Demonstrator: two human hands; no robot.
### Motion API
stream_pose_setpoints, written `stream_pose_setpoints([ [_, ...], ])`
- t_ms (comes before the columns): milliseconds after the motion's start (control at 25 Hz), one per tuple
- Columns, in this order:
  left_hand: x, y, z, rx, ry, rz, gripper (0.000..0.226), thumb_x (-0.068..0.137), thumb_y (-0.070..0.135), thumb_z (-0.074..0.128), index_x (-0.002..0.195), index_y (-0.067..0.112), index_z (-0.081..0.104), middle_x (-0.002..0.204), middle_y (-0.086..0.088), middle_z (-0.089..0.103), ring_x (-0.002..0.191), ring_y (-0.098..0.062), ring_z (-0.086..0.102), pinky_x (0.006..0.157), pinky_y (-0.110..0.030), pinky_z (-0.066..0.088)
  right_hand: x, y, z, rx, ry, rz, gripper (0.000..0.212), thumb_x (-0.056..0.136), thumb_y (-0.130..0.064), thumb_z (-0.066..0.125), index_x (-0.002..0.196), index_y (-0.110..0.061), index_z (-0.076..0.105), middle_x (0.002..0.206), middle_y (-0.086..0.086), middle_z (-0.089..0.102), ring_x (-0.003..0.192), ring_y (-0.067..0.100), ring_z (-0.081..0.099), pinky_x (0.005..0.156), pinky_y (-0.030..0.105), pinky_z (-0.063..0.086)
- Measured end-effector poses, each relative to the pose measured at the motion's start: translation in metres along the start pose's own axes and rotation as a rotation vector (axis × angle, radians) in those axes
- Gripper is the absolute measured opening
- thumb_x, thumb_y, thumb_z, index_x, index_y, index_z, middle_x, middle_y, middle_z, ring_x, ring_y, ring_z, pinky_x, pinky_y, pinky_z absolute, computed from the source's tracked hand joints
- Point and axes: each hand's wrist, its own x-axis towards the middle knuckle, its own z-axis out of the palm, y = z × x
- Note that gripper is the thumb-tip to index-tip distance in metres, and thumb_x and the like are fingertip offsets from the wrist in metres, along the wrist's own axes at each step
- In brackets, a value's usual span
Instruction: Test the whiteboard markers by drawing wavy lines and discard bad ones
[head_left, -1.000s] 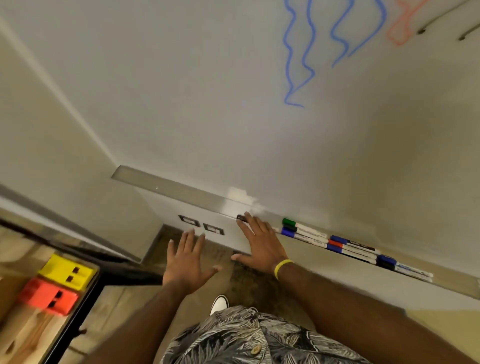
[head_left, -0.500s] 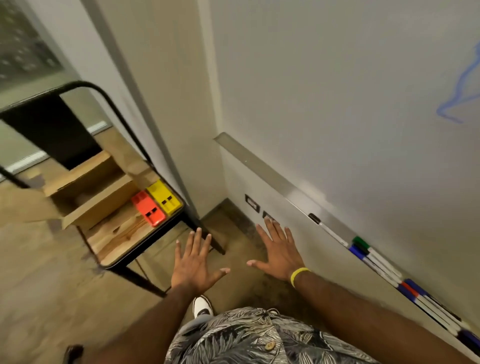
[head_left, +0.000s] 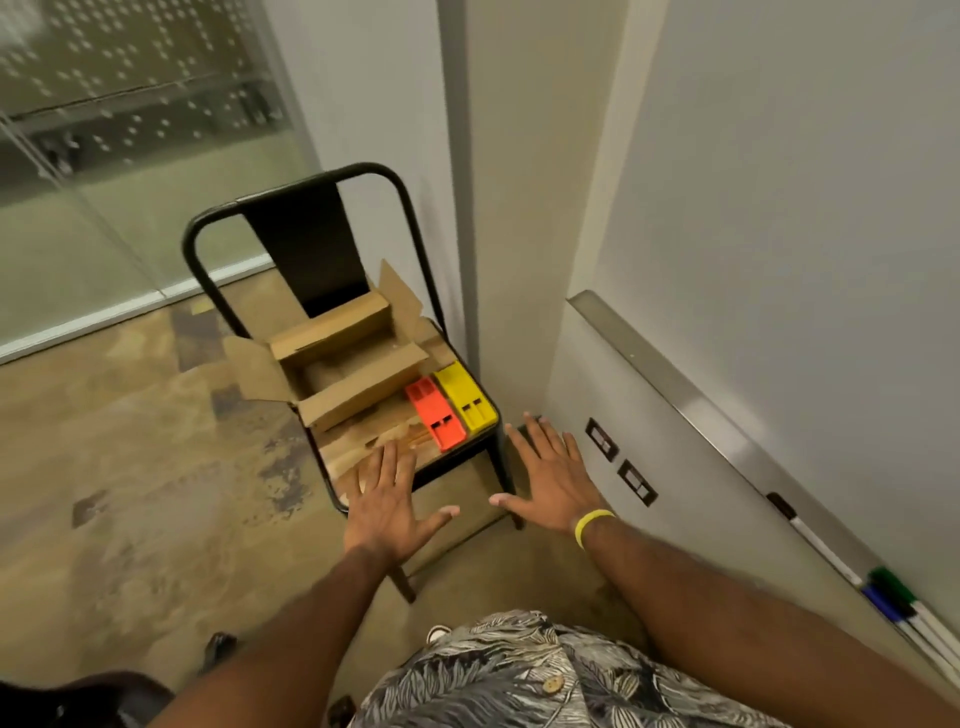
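Note:
The whiteboard (head_left: 779, 208) fills the right side, with its metal tray (head_left: 691, 400) running down to the lower right. A black-capped marker (head_left: 810, 540) lies alone on the tray; a green-capped marker (head_left: 891, 582) and a blue-capped marker (head_left: 880, 603) lie further right, cut off by the frame edge. My left hand (head_left: 387, 501) hovers open, fingers spread, over the front edge of a chair seat. My right hand (head_left: 553, 478), with a yellow wristband, is open and spread beside the chair's right corner. Neither hand holds anything.
A black metal chair (head_left: 306, 244) stands in the corner and carries an open cardboard box (head_left: 332, 364), a red block (head_left: 436, 418) and a yellow block (head_left: 467, 397). Two wall sockets (head_left: 618, 460) sit below the tray. A glass partition (head_left: 130, 130) lies to the left.
The view has swung left from the whiteboard and tray to the chair. My right hand left the black-capped marker on the tray; both hands now hover open near the chair.

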Motion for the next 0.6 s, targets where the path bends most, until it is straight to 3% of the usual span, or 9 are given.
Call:
stream_pose_setpoints([
  [240, 0.015, -0.079, -0.011, -0.219, 0.019, -0.215, 0.117, 0.061, 0.098, 0.005, 0.156, 0.028, 0.002, 0.165, -0.004, -0.006, 0.151, -0.022, -0.005, 0.121, -0.054, 0.007, 0.059, -0.061, -0.011, 0.030, 0.061, -0.024, 0.105, 0.080, -0.082, 0.041, 0.156, -0.027, -0.007, 0.165, 0.005, -0.008, 0.152, 0.027, -0.003, 0.122, 0.050, 0.003],
  [440, 0.024, -0.107, -0.012, -0.351, 0.041, -0.336, 0.118, 0.066, 0.095, 0.022, 0.156, 0.022, 0.001, 0.165, -0.004, -0.004, 0.151, -0.025, -0.002, 0.121, -0.055, 0.010, 0.089, -0.077, -0.019, 0.017, 0.036, -0.081, 0.103, 0.083, -0.076, 0.047, 0.156, -0.026, -0.006, 0.166, 0.005, -0.005, 0.152, 0.026, -0.001, 0.123, 0.049, 0.005],
  [600, 0.038, -0.118, -0.015, -0.460, 0.073, -0.432, 0.116, 0.069, 0.090, 0.038, 0.156, 0.022, 0.003, 0.165, -0.003, -0.001, 0.151, -0.024, 0.002, 0.120, -0.054, 0.014, 0.113, -0.081, -0.019, 0.034, -0.006, -0.186, 0.094, 0.087, -0.070, 0.049, 0.157, -0.022, 0.007, 0.165, 0.004, 0.009, 0.152, 0.025, 0.009, 0.123, 0.046, 0.010],
])
